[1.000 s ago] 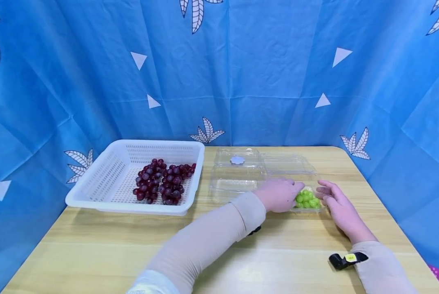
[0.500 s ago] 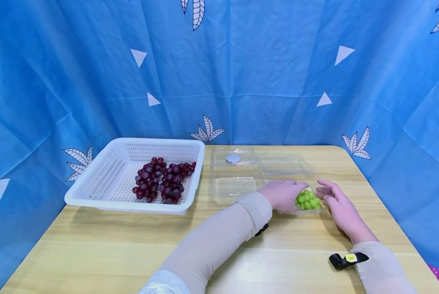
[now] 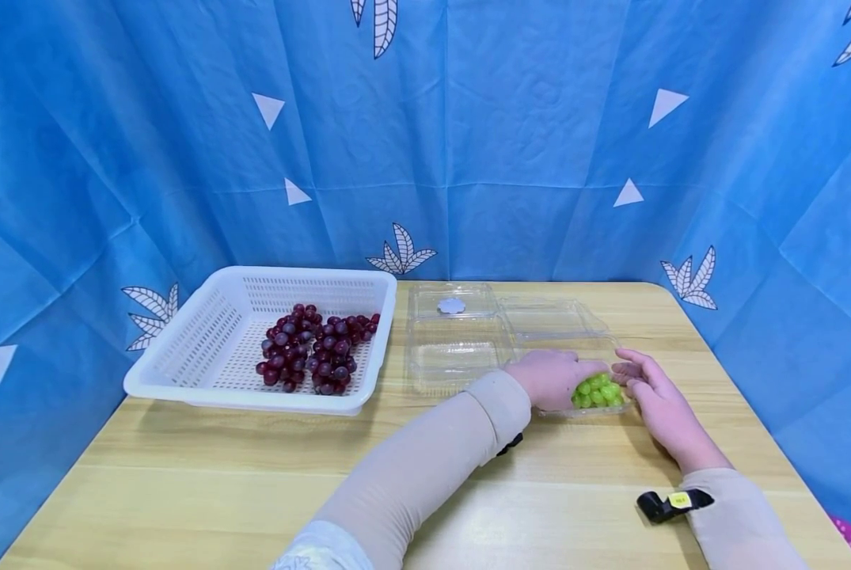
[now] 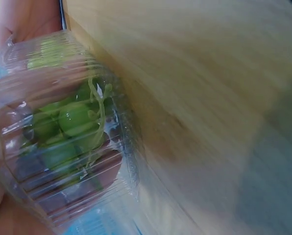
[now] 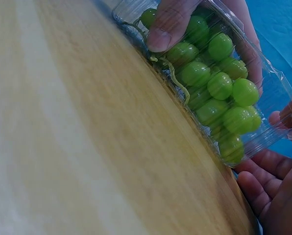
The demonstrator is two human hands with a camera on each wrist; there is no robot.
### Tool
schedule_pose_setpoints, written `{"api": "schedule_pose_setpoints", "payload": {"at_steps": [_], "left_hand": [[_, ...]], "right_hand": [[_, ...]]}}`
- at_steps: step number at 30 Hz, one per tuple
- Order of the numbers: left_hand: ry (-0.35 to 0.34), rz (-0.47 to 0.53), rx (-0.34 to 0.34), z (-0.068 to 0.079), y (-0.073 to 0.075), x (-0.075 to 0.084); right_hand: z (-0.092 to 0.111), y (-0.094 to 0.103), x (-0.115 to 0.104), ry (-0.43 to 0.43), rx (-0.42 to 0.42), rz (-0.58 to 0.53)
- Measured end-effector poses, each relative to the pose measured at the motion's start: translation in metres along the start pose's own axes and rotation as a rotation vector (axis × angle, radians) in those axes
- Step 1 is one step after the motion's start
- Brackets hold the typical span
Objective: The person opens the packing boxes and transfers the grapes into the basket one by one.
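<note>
A bunch of green grapes [image 5: 220, 85] with a pale stem lies in a clear plastic clamshell container [image 5: 271, 139]. My left hand [image 3: 549, 380] reaches into the container from the left and grips the bunch, thumb [image 5: 160, 36] on the near side and fingers beyond. In the head view, this hand covers the container's left part. At the other end, my right hand [image 3: 660, 408] holds the container's wall, one fingertip [image 5: 285, 117] at the rim and the other fingers [image 5: 261, 183] curled against the outside. The container's lid [image 3: 549, 318] stands folded back behind.
Left of my left hand, a second clear clamshell [image 3: 461, 355] lies open, a pale sticker [image 3: 451, 305] on its lid. A white perforated basket [image 3: 254, 402] with dark red grapes [image 3: 300, 352] stands at the table's left. Blue curtain [image 3: 510, 142] closes off the back.
My left hand has shifted slightly to the right, its index finger now stretching over the green grapes. The right hand has stayed at the container's end.
</note>
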State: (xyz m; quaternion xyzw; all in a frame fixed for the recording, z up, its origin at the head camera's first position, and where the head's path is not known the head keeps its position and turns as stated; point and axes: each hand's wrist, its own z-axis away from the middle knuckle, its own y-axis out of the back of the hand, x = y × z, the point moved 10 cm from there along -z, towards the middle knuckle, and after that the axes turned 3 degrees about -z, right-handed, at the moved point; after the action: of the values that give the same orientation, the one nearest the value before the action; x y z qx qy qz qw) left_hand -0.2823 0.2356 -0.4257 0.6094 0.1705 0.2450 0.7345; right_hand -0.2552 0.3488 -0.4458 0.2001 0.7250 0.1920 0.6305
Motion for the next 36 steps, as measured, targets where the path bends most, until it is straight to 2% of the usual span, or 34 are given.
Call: {"api": "schedule_pose_setpoints", "payload": {"at_steps": [6,8,10,13,16,20,24,28,32,36], "left_hand": [[0.013,0.001,-0.016,-0.004,-0.002,-0.003],[0.013,-0.010,0.001,-0.005,-0.001,-0.003],[0.008,-0.032,0.047,-0.005,0.004,-0.003],[-0.004,-0.072,0.158,-0.003,0.015,-0.002],[-0.010,-0.114,0.278,0.004,0.031,-0.001],[-0.016,-0.130,0.369,0.018,0.054,0.002],[-0.031,-0.111,0.386,0.036,0.077,0.004],[-0.040,-0.081,0.411,0.059,0.102,-0.003],[-0.013,-0.019,0.431,0.090,0.128,-0.025],[0.066,-0.007,0.518,0.138,0.150,-0.063]], "right_hand": [[-0.001,0.000,-0.002,0.002,0.007,-0.003],[-0.001,-0.002,-0.004,0.010,0.000,-0.009],[-0.002,-0.002,-0.004,0.003,-0.001,-0.007],[-0.001,0.000,-0.005,-0.006,0.011,0.026],[-0.001,0.001,-0.006,-0.004,0.018,0.049],[0.000,0.000,-0.004,-0.015,0.010,0.011],[-0.001,0.000,0.001,-0.043,0.013,0.004],[-0.001,-0.001,0.001,-0.029,0.003,0.021],[-0.001,0.000,0.002,-0.013,0.010,0.038],[-0.001,0.000,0.001,-0.005,0.008,0.044]]}}
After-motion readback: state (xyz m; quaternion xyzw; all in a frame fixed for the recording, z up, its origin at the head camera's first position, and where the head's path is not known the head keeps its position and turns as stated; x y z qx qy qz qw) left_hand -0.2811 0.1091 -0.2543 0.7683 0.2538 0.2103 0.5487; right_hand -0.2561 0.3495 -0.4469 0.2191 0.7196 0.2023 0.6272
